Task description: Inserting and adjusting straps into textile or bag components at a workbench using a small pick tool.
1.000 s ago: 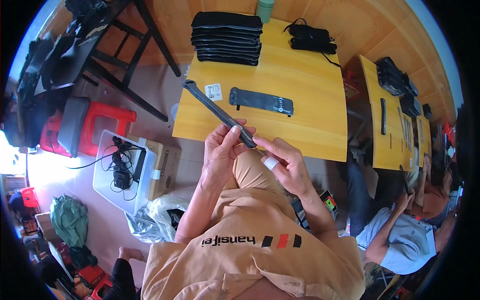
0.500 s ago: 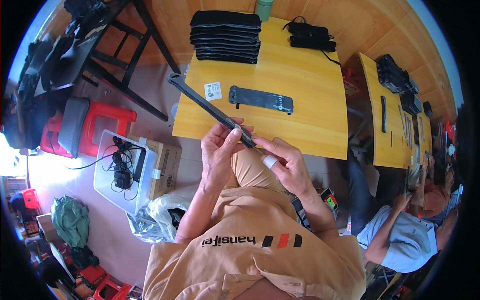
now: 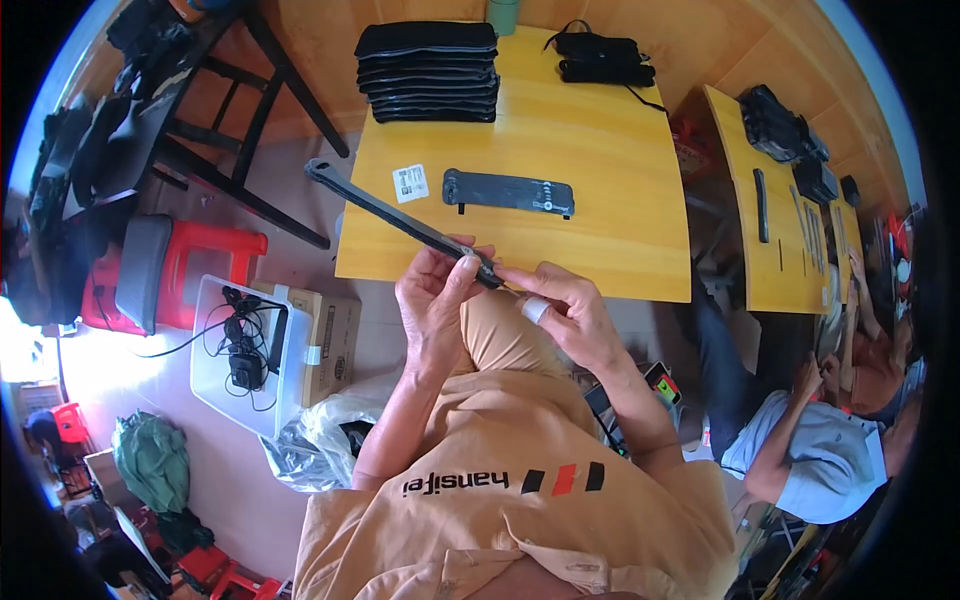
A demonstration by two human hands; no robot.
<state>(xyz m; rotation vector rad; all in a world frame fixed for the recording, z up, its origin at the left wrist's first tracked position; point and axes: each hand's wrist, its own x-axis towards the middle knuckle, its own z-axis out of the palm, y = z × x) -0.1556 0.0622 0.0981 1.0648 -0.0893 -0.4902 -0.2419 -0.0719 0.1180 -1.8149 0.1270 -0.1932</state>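
My left hand (image 3: 437, 300) and my right hand (image 3: 556, 305) both grip one end of a long, narrow black strap (image 3: 400, 215) just in front of the yellow wooden table (image 3: 600, 200). The strap's free end reaches up and left past the table's corner. My right hand pinches the near end, with white tape round one finger. On the table lie a second flat black strap piece (image 3: 508, 191) and a small white label (image 3: 410, 183) beside it.
A stack of black flat pouches (image 3: 428, 70) and a bundle of black straps (image 3: 603, 58) sit at the table's far side. A white bin with cables (image 3: 240, 350), a cardboard box (image 3: 330, 345) and a red stool (image 3: 175, 270) stand left. Another person (image 3: 810, 450) works at a second table (image 3: 790, 200) on the right.
The strap's free end has swung left and away from the table top, now reaching past the table's left corner. Both hands stay on its near end.
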